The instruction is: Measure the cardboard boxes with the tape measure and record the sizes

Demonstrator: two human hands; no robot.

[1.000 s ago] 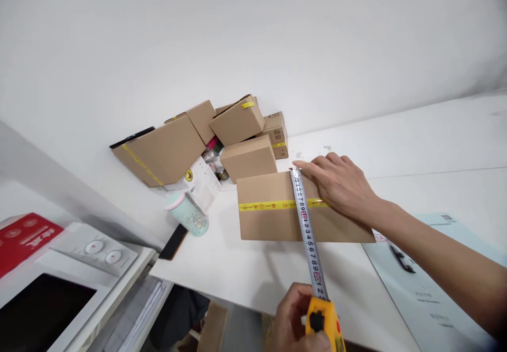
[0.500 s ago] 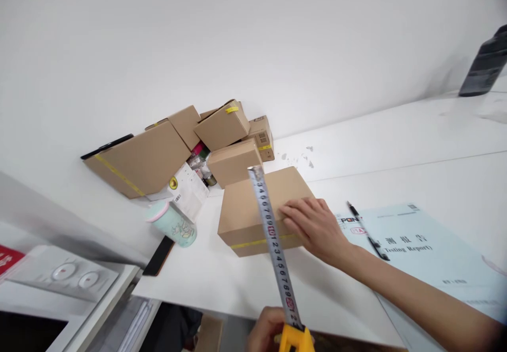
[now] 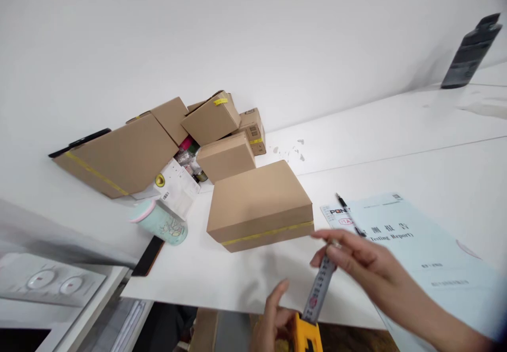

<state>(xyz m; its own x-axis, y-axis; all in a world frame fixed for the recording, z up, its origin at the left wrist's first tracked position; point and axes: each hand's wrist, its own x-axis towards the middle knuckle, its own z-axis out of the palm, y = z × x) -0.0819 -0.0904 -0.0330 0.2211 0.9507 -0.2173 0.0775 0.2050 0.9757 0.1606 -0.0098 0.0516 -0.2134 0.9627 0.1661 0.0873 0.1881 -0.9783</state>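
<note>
Brown cardboard cartons [image 3: 225, 158] crowd behind a brown rectangular cardboard box [image 3: 257, 199] on the white table [image 3: 336, 178]. To its left is a mint-green cylindrical cup [image 3: 170, 227]; to its right, a slim black pen [image 3: 344, 205] lies on a pale blue paper report [image 3: 423, 251]. The right hand [image 3: 366, 259], near the box's front corner, pinches the end of the silver metal blade [image 3: 320, 283]. The left hand [image 3: 269, 320], thumb raised, seems curled around the yellow plastic tape measure [image 3: 307, 335], though the frame edge cuts both off.
</note>
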